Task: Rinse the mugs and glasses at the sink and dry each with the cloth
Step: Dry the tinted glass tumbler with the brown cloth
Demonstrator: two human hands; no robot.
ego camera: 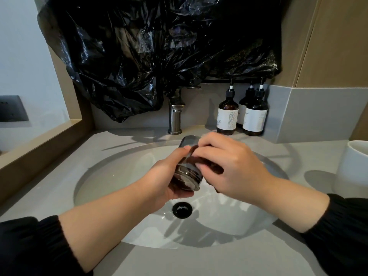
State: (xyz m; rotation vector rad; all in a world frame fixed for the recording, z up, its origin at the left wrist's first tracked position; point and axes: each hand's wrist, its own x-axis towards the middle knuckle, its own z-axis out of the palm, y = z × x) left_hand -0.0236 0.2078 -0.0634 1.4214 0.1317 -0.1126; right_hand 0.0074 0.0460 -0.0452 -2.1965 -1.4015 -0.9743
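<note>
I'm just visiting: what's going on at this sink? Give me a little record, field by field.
held: dark tinted glass tumbler, tilted over the white oval sink basin
left hand: grips the tumbler from below
right hand: fingers curled on its side
tap: brushed metal faucet, no water visible
counter: white mug at right; three brown pump bottles behind
cloth: not in view

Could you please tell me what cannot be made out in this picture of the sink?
Head view throughout.
- Tap: top hidden by the black bag.
- Glass: middle covered by the right hand, left side by the left hand.
- White mug: cut off by the right edge.
- Bottle labels: print too small to read.
</note>
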